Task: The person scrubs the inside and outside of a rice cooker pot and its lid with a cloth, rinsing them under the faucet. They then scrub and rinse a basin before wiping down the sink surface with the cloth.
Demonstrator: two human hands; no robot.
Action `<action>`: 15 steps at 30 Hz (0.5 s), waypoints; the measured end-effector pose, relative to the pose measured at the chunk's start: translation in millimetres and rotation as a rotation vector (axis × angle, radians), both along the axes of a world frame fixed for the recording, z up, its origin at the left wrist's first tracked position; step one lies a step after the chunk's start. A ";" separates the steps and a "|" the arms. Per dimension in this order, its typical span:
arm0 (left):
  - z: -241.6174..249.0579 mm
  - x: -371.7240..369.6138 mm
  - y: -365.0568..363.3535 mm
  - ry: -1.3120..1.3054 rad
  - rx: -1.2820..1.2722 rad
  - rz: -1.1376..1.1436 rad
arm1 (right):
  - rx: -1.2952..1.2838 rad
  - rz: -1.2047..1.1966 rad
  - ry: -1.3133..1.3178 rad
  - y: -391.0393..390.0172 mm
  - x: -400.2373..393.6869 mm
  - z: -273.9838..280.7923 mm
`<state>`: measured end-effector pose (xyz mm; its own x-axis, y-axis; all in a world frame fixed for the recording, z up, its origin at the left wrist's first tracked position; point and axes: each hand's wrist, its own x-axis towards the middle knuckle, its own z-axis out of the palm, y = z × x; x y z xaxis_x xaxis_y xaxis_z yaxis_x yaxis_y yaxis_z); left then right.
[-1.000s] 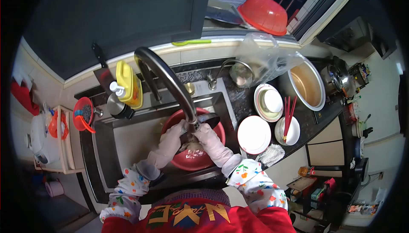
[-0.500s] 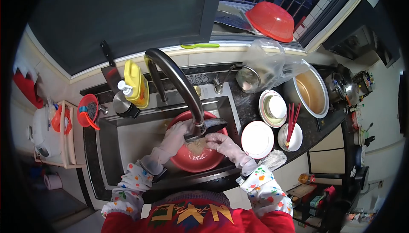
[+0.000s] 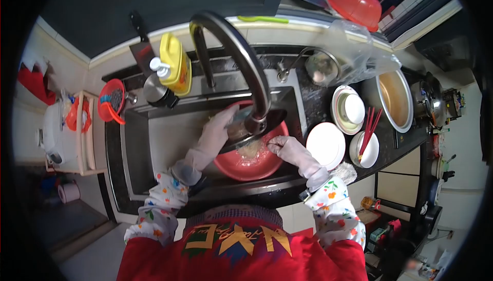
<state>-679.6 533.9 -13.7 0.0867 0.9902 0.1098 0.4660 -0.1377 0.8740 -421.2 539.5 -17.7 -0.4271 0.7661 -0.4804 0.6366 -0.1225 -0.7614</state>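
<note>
A red plastic basin [image 3: 250, 170] sits in the steel sink [image 3: 164, 122], with cloudy, foamy water in it. My left hand [image 3: 210, 136], in a pale rubber glove, grips the left side of a dark-rimmed round vessel [image 3: 277, 119] tilted over the basin. The faucet [image 3: 261, 83] hides much of this vessel. At the basin's right side is my right hand [image 3: 291, 150], gloved too, its fingers curled together over the rim; I cannot tell what they hold. Flowered sleeve covers reach up both forearms.
Right of the sink stand a white plate [image 3: 325, 146], stacked bowls [image 3: 354, 108], a bowl with red chopsticks [image 3: 368, 150] and a large pot [image 3: 405, 104]. Behind it are a yellow detergent bottle [image 3: 174, 68] and a cleaver [image 3: 141, 50]. A red strainer [image 3: 114, 88] sits left.
The view has shifted, so the sink sits higher and further right. The vessel shows more under the faucet, and the right hand's fingers have gone from spread to curled in.
</note>
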 end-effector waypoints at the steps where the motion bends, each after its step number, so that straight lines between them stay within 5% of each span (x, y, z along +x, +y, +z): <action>1: 8.6 -2.6 1.8 -0.011 -0.012 0.028 | -0.010 0.108 -0.068 0.0 4.4 -24.7; 4: 6.4 -10.7 6.3 0.040 0.022 0.048 | -0.057 0.309 -0.235 -5.3 9.8 -107.0; 7: 11.1 -10.6 8.4 0.122 0.051 0.030 | -0.028 0.497 -0.244 -7.0 -1.5 -126.5; 8: 13.5 -8.1 8.2 0.151 0.051 0.037 | 0.146 0.452 -0.182 -13.3 -9.0 -144.2; 15: -0.4 -0.7 10.5 0.291 0.103 -0.016 | 0.061 0.382 -0.254 0.6 -81.3 -195.1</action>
<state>-680.3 544.4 -14.2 0.1446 0.9734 0.1776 0.6917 -0.2277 0.6853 -502.5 540.1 -212.8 -0.5589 0.6066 -0.5654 0.7946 0.1969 -0.5743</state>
